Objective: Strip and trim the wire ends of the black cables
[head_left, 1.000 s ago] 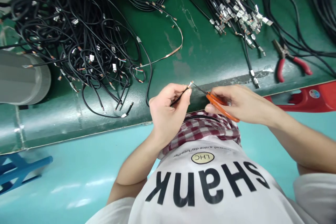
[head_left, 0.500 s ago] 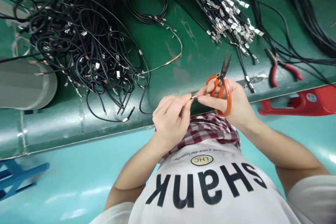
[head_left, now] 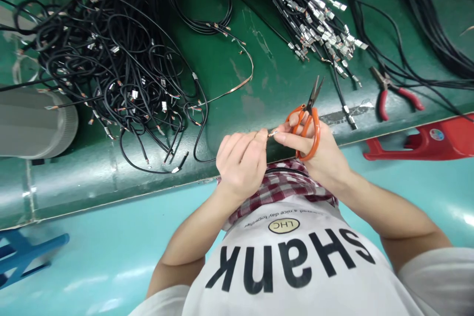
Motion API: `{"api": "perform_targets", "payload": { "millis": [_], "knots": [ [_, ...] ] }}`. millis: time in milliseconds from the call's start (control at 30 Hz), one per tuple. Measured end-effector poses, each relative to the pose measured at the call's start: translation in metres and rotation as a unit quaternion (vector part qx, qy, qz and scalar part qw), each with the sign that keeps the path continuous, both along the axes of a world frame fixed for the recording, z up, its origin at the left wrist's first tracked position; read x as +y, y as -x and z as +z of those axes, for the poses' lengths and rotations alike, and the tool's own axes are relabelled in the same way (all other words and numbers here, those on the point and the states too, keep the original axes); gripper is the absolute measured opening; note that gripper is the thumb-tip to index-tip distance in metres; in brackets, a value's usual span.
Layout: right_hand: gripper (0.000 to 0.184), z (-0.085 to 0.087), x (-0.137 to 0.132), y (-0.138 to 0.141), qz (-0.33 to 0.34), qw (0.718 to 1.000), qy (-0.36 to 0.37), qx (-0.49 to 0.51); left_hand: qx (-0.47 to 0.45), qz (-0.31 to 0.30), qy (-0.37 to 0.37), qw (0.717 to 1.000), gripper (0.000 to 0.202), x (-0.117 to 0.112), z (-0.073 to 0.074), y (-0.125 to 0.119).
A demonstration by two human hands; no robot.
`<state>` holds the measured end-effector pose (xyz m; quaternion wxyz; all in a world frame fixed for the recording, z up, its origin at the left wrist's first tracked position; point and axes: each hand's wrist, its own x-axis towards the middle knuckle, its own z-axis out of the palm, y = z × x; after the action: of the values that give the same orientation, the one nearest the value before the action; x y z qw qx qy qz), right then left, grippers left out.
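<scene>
My left hand (head_left: 242, 163) is closed around the end of a black cable (head_left: 205, 160), which comes in from the pile on the left. Thin stripped wires (head_left: 273, 133) stick out of that end between my two hands. With thumb and forefinger my right hand (head_left: 314, 143) pinches the tips of these wires. Orange-handled scissors (head_left: 309, 118) hang on the fingers of the same hand, blades slightly apart and pointing away from me. The part of the cable inside my left fist is hidden.
A large tangle of black cables (head_left: 111, 59) covers the left of the green table (head_left: 237, 113). Cables with metal connectors (head_left: 318, 24) lie at the back. Red-handled pliers (head_left: 385, 91) rest on the right. A grey container (head_left: 33, 123) lies at left; a red stool (head_left: 444, 140) stands below the edge.
My right hand has shifted slightly left, closer to my left hand, and the scissors have moved with it. Both hands still hold the cable end and its wires.
</scene>
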<state>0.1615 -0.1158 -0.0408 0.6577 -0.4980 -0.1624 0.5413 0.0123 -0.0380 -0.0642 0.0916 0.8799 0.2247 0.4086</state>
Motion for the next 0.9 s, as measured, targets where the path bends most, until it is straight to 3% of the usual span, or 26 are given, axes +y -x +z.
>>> {"api": "perform_targets", "payload": {
  "millis": [500, 767, 900],
  "knots": [
    [0.039, -0.009, 0.0, 0.012, -0.052, 0.997, 0.013, 0.046, 0.006, -0.004, 0.006, 1.0, 0.024, -0.001, -0.008, -0.002],
    [0.038, -0.008, 0.001, 0.011, -0.045, 0.998, 0.032, 0.034, -0.027, 0.018, 0.117, 0.993, 0.009, -0.009, -0.001, -0.008],
    [0.035, -0.01, 0.001, 0.007, -0.03, 0.999, 0.016, 0.02, -0.049, 0.017, 0.158, 0.986, 0.011, -0.009, 0.005, -0.007]
  ]
}}
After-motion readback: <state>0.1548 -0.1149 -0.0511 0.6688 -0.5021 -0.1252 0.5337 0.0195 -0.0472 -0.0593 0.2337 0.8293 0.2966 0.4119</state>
